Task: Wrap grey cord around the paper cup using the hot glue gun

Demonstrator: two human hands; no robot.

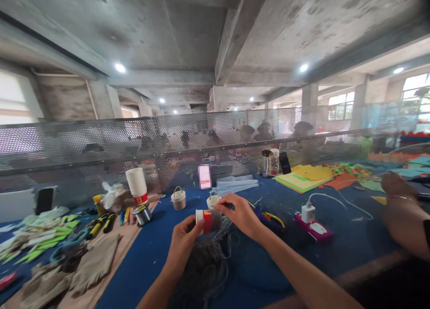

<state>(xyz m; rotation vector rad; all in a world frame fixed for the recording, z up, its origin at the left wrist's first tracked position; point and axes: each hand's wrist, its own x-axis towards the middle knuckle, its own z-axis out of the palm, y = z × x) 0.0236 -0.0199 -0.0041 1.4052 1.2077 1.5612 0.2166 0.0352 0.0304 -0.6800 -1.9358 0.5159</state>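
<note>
My left hand [183, 242] grips a small paper cup [199, 217], white with a red band, which lies tipped on its side. Grey string covers the cup's right end. At that end the fingers of my right hand [240, 215] are pinched together on the string, though the strand between the fingertips is hard to make out. Below both hands lies a loose heap of grey string [204, 266]. Just behind stand two little handled buckets, a string-wrapped one [178, 199] on the left and a white one [212, 201] partly hidden by my right hand.
A stack of paper cups [136, 183], a wire spool [142, 215], gloves [96, 262] and scissors [69, 246] are at left. Yellow-handled pliers [273, 219] and a purple power strip [314, 228] lie right. A perforated screen [174, 139] runs behind; another person's arm [405, 215] rests at far right.
</note>
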